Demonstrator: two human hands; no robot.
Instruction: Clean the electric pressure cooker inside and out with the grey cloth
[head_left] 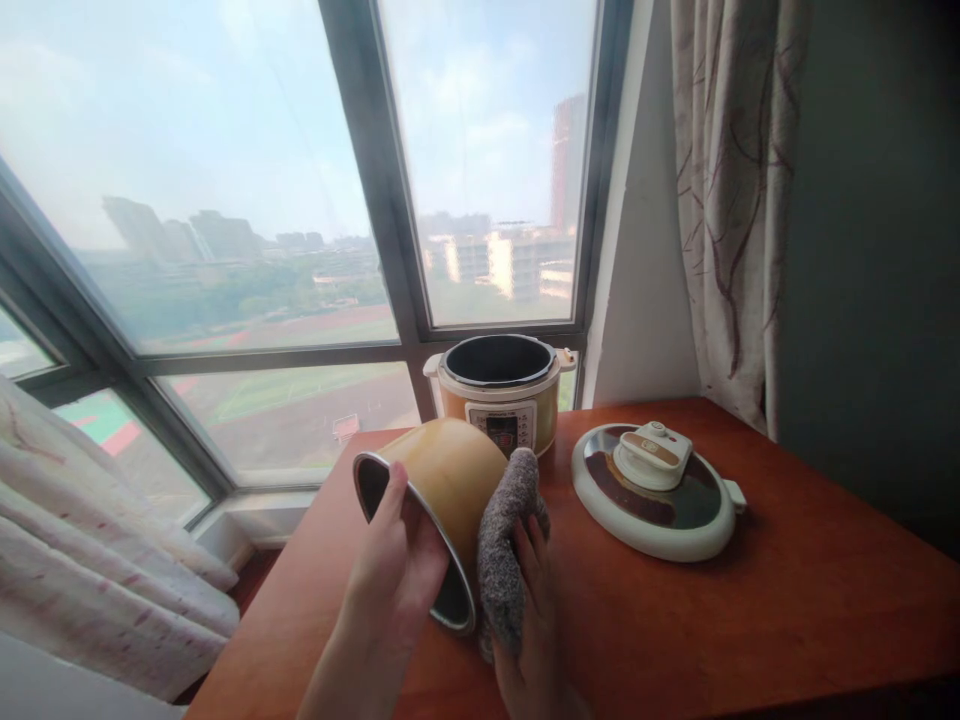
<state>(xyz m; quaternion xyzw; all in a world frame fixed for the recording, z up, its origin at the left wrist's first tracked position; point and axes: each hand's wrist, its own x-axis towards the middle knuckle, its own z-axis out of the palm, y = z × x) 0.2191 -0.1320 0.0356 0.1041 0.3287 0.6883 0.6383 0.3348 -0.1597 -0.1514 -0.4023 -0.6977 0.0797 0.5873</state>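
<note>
A gold inner pot [450,460] with a dark inside and a silver rim is tilted on its side above the table, its mouth facing me and to the left. My left hand [401,555] grips it at the rim, thumb on the edge and fingers inside the mouth. A grey cloth [506,550] lies bunched against the pot's right outer side, and my right hand [532,610] is closed on it from the right. Behind the inner pot stands the electric pressure cooker [506,400], lidless, its control panel towards me. Its lid [660,490] lies to the right.
A reddish-brown wooden table [795,600] carries everything. Large windows [487,180] rise behind it. Patterned curtains hang at the right [735,200] and lower left [90,560]. The table's left edge drops towards the floor near the window sill.
</note>
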